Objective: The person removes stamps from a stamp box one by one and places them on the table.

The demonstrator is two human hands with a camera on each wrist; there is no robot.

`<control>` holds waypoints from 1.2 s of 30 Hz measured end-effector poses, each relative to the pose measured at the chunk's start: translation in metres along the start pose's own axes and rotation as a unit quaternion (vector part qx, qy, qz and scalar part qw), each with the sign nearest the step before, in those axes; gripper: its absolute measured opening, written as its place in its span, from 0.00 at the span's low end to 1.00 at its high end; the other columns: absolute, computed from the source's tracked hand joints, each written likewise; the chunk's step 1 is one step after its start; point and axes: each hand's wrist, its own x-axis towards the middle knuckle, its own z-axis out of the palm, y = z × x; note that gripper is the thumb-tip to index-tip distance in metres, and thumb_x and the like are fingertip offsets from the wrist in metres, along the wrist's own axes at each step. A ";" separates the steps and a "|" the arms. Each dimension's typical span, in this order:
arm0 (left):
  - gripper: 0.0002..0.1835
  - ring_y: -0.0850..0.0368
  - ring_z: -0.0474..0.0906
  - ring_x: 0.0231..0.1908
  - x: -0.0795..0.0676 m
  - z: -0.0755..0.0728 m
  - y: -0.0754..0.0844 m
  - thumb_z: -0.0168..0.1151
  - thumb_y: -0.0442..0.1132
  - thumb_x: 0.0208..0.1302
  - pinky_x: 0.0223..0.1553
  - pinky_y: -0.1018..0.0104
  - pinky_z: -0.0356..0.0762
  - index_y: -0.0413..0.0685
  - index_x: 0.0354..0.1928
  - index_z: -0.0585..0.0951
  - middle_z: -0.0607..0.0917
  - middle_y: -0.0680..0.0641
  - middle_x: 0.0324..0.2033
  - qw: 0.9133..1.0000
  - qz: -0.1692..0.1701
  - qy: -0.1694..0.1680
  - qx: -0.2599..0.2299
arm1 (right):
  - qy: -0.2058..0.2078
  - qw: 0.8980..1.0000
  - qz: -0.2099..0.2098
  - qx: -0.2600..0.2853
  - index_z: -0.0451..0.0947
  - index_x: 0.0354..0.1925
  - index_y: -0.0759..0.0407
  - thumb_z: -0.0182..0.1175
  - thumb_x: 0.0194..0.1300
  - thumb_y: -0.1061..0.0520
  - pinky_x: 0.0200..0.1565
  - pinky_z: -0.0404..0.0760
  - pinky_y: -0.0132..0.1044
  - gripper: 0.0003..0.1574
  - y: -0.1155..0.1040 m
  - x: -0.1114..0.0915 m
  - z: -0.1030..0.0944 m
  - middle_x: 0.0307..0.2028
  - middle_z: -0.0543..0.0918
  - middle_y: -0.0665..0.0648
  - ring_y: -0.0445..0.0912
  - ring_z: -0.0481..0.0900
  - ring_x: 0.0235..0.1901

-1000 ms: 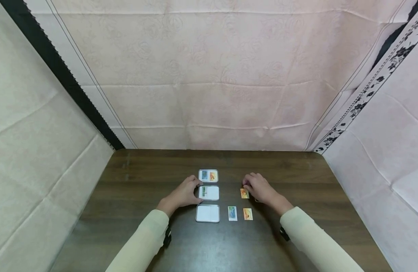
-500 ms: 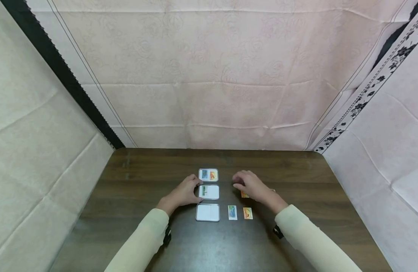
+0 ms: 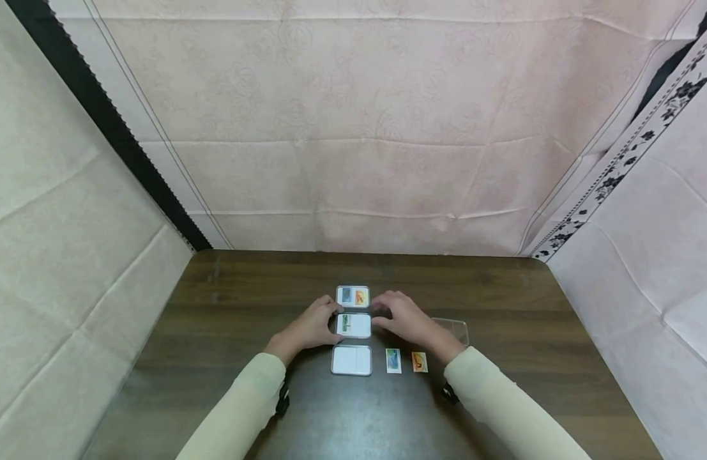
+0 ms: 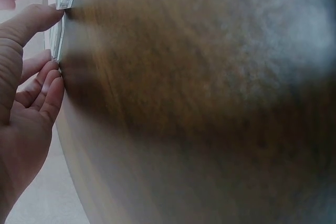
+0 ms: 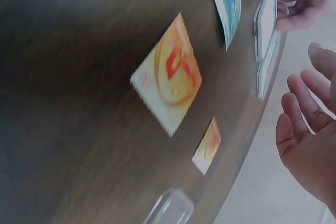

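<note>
Three shallow white-backed clear cases stand in a column. My left hand point(image 3: 311, 327) holds the middle case point(image 3: 360, 326) at its left side, thumb at the near corner, fingers at the far one; a greenish stamp point(image 3: 345, 324) lies inside. My right hand point(image 3: 409, 317) hovers at that case's right edge, thumb and fingers apart with nothing between them. The far case point(image 3: 353, 306) contains a blue stamp and an orange stamp. Nearest me is the bare white case point(image 3: 351, 361). One loose orange stamp point(image 5: 208, 146), covered by my right hand in the head view, shows in the right wrist view.
A loose blue stamp point(image 3: 393, 361) and another orange stamp point(image 3: 419, 362) lie right of the near case. Beyond my right wrist is a clear plastic box or lid point(image 3: 458, 329). White cloth point(image 3: 353, 179) hangs behind the brown table point(image 3: 244, 287).
My right hand has moved left from the upper loose orange stamp to the middle case's right edge, uncovering the clear plastic piece. My left hand has stayed put.
</note>
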 end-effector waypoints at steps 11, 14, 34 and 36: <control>0.34 0.57 0.72 0.47 -0.001 0.000 0.001 0.79 0.52 0.56 0.53 0.61 0.77 0.43 0.61 0.81 0.76 0.49 0.52 1.000 -0.006 0.000 0.006 | -0.023 0.999 0.005 -0.027 0.83 0.56 0.55 0.71 0.67 0.47 0.54 0.81 0.44 0.23 -0.012 0.014 0.018 0.49 0.83 0.52 0.45 0.77 0.48; 0.34 0.57 0.72 0.47 -0.001 0.000 0.001 0.79 0.52 0.56 0.53 0.61 0.78 0.43 0.61 0.81 0.76 0.49 0.52 1.000 -0.006 -0.002 0.006 | -0.027 0.999 0.005 -0.034 0.83 0.54 0.56 0.72 0.66 0.47 0.54 0.81 0.44 0.23 -0.015 0.019 0.020 0.47 0.83 0.52 0.45 0.77 0.47; 0.33 0.57 0.72 0.46 0.002 0.000 0.000 0.79 0.49 0.56 0.52 0.61 0.78 0.41 0.60 0.81 0.76 0.49 0.52 1.000 0.001 -0.004 0.004 | -0.050 0.995 0.036 -0.077 0.83 0.50 0.52 0.74 0.62 0.42 0.54 0.79 0.42 0.24 -0.018 0.038 0.039 0.45 0.83 0.50 0.43 0.76 0.47; 0.33 0.57 0.72 0.46 0.002 0.000 0.000 0.80 0.49 0.55 0.52 0.61 0.77 0.41 0.60 0.81 0.76 0.49 0.52 1.000 0.004 -0.004 0.006 | -0.050 0.995 0.034 -0.081 0.83 0.50 0.52 0.75 0.62 0.42 0.54 0.79 0.42 0.23 -0.018 0.039 0.040 0.45 0.82 0.50 0.43 0.75 0.46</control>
